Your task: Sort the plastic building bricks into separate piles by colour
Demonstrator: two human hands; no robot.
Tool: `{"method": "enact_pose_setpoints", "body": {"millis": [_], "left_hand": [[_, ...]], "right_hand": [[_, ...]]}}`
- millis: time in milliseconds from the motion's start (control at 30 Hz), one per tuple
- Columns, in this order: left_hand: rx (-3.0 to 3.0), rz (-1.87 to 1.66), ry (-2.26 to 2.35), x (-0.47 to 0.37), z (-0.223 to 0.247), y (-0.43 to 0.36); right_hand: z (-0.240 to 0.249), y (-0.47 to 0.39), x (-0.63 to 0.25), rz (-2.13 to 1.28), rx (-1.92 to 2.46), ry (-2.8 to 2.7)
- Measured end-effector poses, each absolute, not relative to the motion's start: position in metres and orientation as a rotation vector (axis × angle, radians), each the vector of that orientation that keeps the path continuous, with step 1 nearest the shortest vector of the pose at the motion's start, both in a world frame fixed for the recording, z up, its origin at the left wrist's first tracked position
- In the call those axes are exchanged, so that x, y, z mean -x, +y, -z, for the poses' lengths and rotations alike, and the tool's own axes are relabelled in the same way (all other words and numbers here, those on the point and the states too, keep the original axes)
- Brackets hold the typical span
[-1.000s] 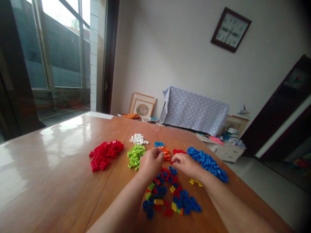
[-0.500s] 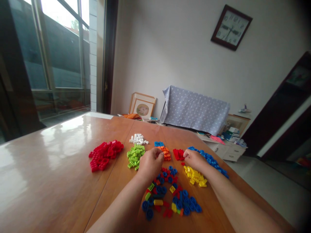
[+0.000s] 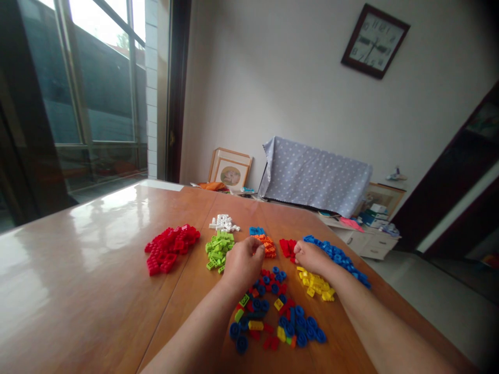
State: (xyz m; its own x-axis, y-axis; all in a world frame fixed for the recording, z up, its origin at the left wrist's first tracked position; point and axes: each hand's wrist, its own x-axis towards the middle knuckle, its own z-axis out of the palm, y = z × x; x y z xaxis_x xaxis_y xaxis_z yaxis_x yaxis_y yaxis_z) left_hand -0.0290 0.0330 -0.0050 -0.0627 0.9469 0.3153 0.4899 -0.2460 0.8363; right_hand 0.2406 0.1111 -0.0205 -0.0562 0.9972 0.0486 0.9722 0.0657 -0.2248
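The small red pile (image 3: 287,248) on the counter (image 3: 187,311) lay just left of the right hand (image 3: 312,257), long axis unclear; the left hand (image 3: 244,264) sat farther off, by the orange bricks (image 3: 270,248). Both hands' fingers were curled nearly closed; I couldn't tell their hold.

A home room; wall clock (image 3: 375,41), framed picture (image 3: 231,175), polka-dot cloth (image 3: 315,174) show it.

both hands (image 3: 245,261) (image 3: 307,255) reach forward, fingers curled inward.
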Motion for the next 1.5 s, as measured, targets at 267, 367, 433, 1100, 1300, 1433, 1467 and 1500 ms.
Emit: {"method": "enact_pose_setpoints", "body": {"millis": [267, 367, 433, 1100, 1300, 1433, 1467, 1500], "left_hand": [[-1.730, -1.246, 1.549, 0.028, 0.003, 0.031], [-1.741, -1.238, 1.549, 0.028, 0.003, 0.031], [-1.751, -1.237, 1.547, 0.028, 0.003, 0.031], [-1.707, -1.270, 1.522, 0.030, 0.003, 0.034], [-1.672, -1.319, 1.498, 0.032, 0.005, 0.037], [-1.700, -1.296, 1.488, 0.031, 0.005, 0.036], [-1.710, -1.288, 1.481, 0.030, 0.004, 0.036], [-1.715, -1.284, 1.475, 0.030, 0.004, 0.036]], "right_hand": [[0.025, 0.116, -0.243, -0.236, 2.000, -2.111], [0.027, 0.118, -0.244, -0.244, 1.990, -2.094], [0.028, 0.117, -0.246, -0.262, 1.992, -2.088], [-0.002, 0.054, -0.195, -0.265, 1.503, -2.697], [0.001, 0.057, -0.187, -0.321, 1.511, -2.653], [0.010, 0.059, -0.183, -0.301, 1.544, -2.570], [0.013, 0.059, -0.183, -0.293, 1.541, -2.556], [0.014, 0.059, -0.183, -0.285, 1.537, -2.539]]}}
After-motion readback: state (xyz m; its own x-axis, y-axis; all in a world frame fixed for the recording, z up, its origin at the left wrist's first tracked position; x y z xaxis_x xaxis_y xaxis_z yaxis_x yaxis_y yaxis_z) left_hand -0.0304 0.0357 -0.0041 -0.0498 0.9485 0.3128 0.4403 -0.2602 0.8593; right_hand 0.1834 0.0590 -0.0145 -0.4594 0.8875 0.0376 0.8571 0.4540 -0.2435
